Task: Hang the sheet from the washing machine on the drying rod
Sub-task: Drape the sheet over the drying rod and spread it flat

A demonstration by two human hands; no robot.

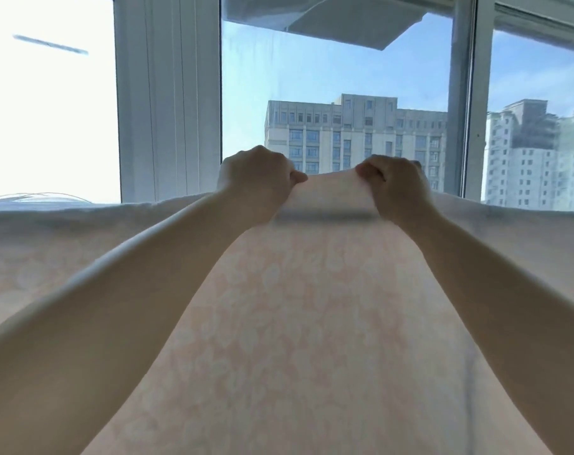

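Observation:
A pale pink sheet (298, 310) with a faint floral print hangs in front of me and fills the lower half of the view. Its top fold runs across the frame over a drying rod (325, 215), which shows only as a dark bar through the cloth between my wrists. My left hand (257, 177) pinches the sheet's top edge with curled fingers. My right hand (394, 182) grips the same edge a short way to the right. Between them the cloth is lifted a little above the rod line.
A large window stands right behind the sheet, with a white frame post (167, 100) left of centre and a grey upright (461, 93) at the right. Tall buildings (354, 136) show outside. A pale slab (331, 21) hangs overhead near the top.

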